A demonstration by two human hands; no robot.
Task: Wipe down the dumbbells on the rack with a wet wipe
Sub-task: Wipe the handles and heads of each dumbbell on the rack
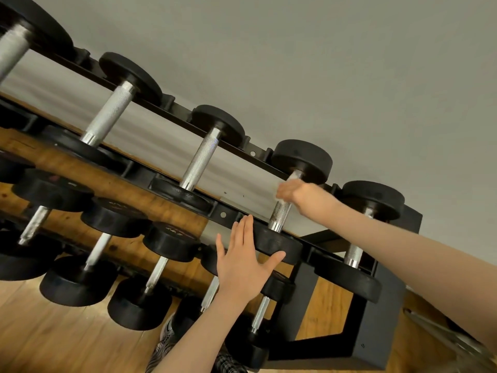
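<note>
We face a plain grey wall above a wooden floor, with a black rack running aslant across our view, two tiers of it showing. On the upper tier our right hand is curled round the metal handle of a dumbbell (the second from the rack's right end), high on the handle just under the far black head. A white wet wipe is bunched inside that grip, a scrap of it showing at the fingers and against the bar; the knurled stretch of handle below the hand is bare. Our left hand is flat with fingers straight and spread, the thumb lying against the near head of the same dumbbell and the fingertips reaching the rack's front rail. More dumbbells sit along both tiers to the left, one more to the right. Patterned trousers show at the bottom edge.
</note>
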